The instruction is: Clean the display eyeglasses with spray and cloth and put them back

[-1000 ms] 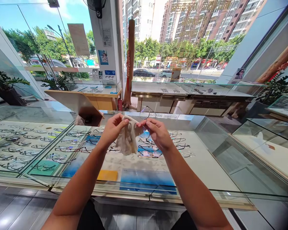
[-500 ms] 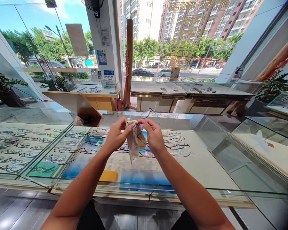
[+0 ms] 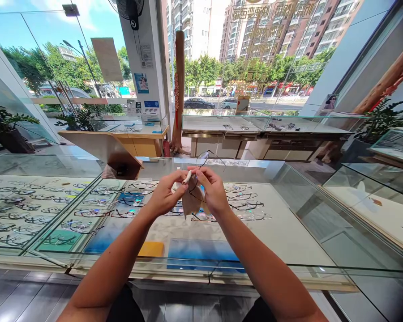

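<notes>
My left hand [image 3: 166, 196] and my right hand [image 3: 212, 190] meet at the centre of the frame, above the glass-topped display counter [image 3: 289, 232]. Between them I hold a thin, dark wire-framed pair of glasses [image 3: 203, 159] and a small beige cleaning cloth [image 3: 190, 202]. My left thumb and forefinger pinch the pale upper edge of the cloth, where it is gathered into a tight fold. My right fingertips close on the frame just beside that fold. The cloth hangs limp below both hands, creased and narrowing toward its lower tip. 1 round lens rises clear above my right knuckles, its rim very fine and the glass see-through; the other lens seems wrapped in the cloth, though the view is too cluttered for me to be sure. A slim dark temple arm curves down in front of the cloth. Under the glass, rows of displayed spectacles [image 3: 87, 210] fill the left and centre of the frame.
</notes>
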Demonstrator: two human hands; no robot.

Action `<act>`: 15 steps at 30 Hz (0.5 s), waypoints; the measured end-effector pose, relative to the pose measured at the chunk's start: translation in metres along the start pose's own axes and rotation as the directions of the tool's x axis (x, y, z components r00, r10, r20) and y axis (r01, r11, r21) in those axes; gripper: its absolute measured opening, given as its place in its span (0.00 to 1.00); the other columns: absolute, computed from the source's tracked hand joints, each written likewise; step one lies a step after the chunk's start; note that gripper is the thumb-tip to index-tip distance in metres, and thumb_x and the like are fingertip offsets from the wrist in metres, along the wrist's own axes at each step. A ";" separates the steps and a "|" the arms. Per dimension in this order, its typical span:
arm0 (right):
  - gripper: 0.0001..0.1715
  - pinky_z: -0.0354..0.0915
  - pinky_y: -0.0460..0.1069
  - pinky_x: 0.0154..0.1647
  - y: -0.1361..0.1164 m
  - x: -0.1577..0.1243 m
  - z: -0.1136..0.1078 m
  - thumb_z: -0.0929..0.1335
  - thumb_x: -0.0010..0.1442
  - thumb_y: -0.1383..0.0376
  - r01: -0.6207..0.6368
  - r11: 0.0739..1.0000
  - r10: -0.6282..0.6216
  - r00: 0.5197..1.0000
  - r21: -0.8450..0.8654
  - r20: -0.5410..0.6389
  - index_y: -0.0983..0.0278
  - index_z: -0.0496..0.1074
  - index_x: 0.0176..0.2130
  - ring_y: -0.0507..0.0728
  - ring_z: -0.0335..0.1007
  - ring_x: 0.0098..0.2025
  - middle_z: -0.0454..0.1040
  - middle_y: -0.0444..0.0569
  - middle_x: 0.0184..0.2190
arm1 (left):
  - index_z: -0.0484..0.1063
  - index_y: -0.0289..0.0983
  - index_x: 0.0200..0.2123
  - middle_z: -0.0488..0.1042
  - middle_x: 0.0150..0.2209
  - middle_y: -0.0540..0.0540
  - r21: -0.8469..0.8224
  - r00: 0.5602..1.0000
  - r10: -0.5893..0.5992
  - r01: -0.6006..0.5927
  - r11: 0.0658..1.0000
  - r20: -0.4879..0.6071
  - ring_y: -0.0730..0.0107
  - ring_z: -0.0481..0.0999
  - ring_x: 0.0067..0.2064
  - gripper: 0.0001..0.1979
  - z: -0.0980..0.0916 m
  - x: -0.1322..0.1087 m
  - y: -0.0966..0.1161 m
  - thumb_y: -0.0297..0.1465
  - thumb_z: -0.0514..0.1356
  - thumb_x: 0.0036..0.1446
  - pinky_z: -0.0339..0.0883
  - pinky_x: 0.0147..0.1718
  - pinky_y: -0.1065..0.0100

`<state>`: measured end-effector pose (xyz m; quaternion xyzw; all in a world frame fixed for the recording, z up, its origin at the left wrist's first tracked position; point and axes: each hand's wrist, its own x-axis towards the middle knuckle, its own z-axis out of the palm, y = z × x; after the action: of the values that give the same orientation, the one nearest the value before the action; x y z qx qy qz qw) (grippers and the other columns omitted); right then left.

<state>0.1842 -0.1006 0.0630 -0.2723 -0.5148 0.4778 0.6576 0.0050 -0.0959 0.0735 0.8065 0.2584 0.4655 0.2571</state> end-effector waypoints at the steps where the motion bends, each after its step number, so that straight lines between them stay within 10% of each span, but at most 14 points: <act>1: 0.21 0.71 0.56 0.59 0.000 0.000 0.000 0.79 0.59 0.44 0.002 1.000 -0.002 1.000 0.005 0.007 0.57 0.83 0.36 0.61 0.79 0.52 0.86 0.49 0.49 | 0.74 0.38 0.39 0.78 0.42 0.43 -0.031 1.000 0.021 -0.021 0.999 -0.003 0.61 0.74 0.44 0.18 0.001 0.000 0.000 0.45 0.56 0.74 0.67 0.47 0.63; 9: 0.18 0.70 0.57 0.63 0.002 -0.002 -0.001 0.78 0.62 0.45 0.003 0.999 -0.009 0.992 0.051 0.126 0.56 0.83 0.37 0.62 0.78 0.56 0.85 0.49 0.48 | 0.67 0.40 0.40 0.75 0.38 0.50 -0.405 0.972 -0.201 0.135 0.904 -0.123 0.72 0.72 0.34 0.21 0.017 0.001 -0.006 0.48 0.71 0.63 0.67 0.37 0.70; 15: 0.15 0.68 0.57 0.67 0.001 -0.003 -0.004 0.78 0.63 0.48 -0.006 0.997 -0.006 0.987 0.074 0.160 0.55 0.84 0.37 0.63 0.77 0.60 0.85 0.49 0.47 | 0.73 0.38 0.47 0.75 0.28 0.51 -0.577 0.900 -0.375 0.432 0.693 0.223 0.70 0.74 0.28 0.32 0.018 0.002 -0.008 0.56 0.75 0.54 0.67 0.31 0.70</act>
<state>0.1872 -0.1028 0.0598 -0.2082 -0.5479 0.5170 0.6238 0.0202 -0.0917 0.0622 0.6216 0.2521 0.4200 0.6113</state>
